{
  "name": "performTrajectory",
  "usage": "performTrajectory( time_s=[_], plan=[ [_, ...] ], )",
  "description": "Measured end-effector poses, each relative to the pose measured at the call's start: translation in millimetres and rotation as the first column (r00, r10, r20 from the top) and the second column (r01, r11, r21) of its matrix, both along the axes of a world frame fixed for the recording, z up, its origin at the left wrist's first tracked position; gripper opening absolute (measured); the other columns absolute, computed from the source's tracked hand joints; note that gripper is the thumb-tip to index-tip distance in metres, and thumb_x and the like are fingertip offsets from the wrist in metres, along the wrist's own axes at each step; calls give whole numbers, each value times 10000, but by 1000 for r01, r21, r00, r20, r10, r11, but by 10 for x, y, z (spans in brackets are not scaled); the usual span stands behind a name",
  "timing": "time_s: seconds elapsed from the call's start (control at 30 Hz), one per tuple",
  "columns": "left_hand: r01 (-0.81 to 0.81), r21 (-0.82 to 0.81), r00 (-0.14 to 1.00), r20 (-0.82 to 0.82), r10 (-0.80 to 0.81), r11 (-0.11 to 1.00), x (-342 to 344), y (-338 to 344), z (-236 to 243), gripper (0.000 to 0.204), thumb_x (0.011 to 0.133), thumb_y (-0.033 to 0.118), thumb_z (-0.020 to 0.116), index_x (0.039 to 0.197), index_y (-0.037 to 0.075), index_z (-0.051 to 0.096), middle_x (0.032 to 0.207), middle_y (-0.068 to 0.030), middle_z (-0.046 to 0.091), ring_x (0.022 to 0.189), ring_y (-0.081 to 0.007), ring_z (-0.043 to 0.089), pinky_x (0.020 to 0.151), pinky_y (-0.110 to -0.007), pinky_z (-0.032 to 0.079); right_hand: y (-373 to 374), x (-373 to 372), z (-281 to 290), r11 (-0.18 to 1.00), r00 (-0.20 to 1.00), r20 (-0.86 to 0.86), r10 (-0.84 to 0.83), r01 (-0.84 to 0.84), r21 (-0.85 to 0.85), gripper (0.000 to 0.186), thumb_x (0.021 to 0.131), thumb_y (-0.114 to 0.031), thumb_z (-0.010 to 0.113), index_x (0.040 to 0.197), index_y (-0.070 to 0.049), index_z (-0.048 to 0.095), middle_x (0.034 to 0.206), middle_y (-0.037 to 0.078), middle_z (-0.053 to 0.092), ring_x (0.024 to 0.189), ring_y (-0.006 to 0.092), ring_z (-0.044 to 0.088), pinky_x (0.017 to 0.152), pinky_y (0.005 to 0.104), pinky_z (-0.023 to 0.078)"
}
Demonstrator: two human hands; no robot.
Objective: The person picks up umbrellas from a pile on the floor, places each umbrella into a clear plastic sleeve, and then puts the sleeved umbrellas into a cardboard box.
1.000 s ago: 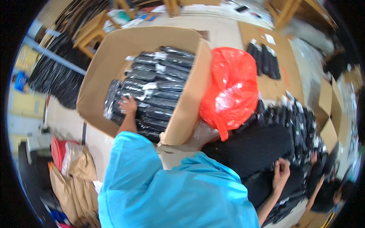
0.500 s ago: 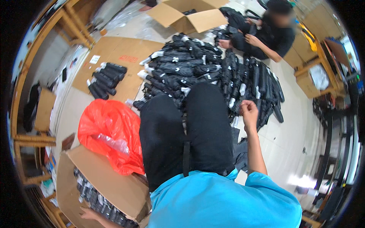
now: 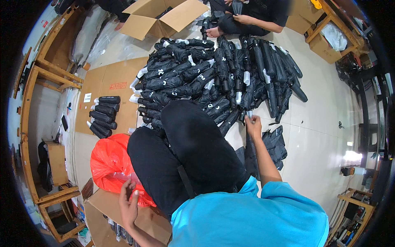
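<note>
Folded black umbrellas (image 3: pixel 181 78) lie in a big pile on the floor in front of my knees, several with white or clear wrapping at one end. My right hand (image 3: pixel 254 126) is at the pile's near right edge, its fingers closed at the clear-wrapped end of an umbrella (image 3: pixel 249 113). Black fabric pieces (image 3: pixel 273 145) lie just beside that forearm. My left hand (image 3: pixel 129 202) is raised over the open carton (image 3: pixel 98 206) at my left, fingers apart and holding nothing. Packed umbrellas (image 3: pixel 119 231) show inside the carton, partly hidden by its flap and my forearm.
A red plastic bag (image 3: pixel 109 158) lies against my left leg. Several umbrellas (image 3: pixel 105 115) rest on a flat cardboard sheet (image 3: pixel 123 78). Beyond the pile sit an open carton (image 3: pixel 160 24) and a co-worker (image 3: pixel 255 20). Wooden shelving (image 3: pixel 31 136) lines the left side.
My left hand has come up out of the carton and moved forward. My right hand has lowered to an umbrella at the pile's edge. The view has turned toward the right.
</note>
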State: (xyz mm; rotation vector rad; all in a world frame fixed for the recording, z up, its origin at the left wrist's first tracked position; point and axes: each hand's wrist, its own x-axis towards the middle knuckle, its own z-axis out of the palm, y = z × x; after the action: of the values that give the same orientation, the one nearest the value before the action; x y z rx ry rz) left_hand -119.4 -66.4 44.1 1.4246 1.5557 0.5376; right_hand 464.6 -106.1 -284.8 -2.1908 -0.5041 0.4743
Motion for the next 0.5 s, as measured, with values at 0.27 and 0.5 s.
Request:
performTrajectory(
  time_s=[0.27,0.5],
  plan=[
    [-21,-28,999,-30,20,999,8,-56,-444,498,1046,81,656,1489,-84,500,1391,-207,634,1324,-281,598,1156,-389,440,982,416,161,972,962,204,-181,206,-111,884,808,-586,841,1317,89,583,1346,323,593,1270,451,581,1096,475,469],
    [-31,-167,999,-25,28,986,-265,-178,-776,491,1069,126,640,1496,-68,494,1388,-207,626,1285,-267,608,1114,-384,470,658,1019,177,944,836,497,-233,318,-92,746,880,-397,814,1387,61,517,1380,283,533,1304,474,529,1096,524,463]
  ],
)
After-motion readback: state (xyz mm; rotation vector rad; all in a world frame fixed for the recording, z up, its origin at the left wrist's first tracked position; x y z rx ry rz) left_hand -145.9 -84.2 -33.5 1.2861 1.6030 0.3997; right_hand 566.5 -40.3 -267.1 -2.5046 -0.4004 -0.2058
